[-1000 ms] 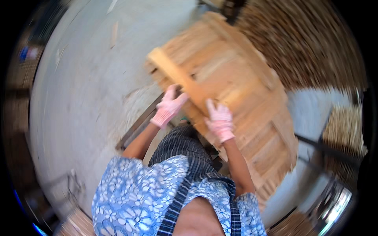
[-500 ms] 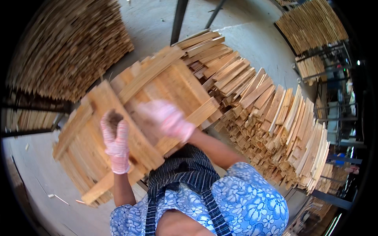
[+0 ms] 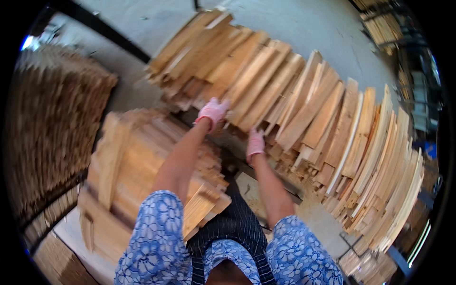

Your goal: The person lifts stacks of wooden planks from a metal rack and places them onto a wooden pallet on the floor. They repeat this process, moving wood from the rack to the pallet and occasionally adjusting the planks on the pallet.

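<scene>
My hands wear pale pink work gloves and both reach forward to the long pile of wooden planks. Fingers apart, my left hand lies against the near ends of planks left of centre, slightly blurred. A little nearer and to the right, my right hand has its fingers closed at the near end of a plank; its fingertips are partly hidden. Below my left forearm sits a stack of slatted wooden panels, with crosswise battens on the top one. My left forearm covers part of this stack.
A tall stack of wood pieces stands at the left, blurred. Dark metal bars cross the upper left. Between panels and plank pile runs a narrow gap with a dark rail. Concrete floor shows beyond the pile.
Both hands have left the slatted panels and moved right and forward to the plank pile. The view has turned, so the panels now appear lower and the pile more central.
</scene>
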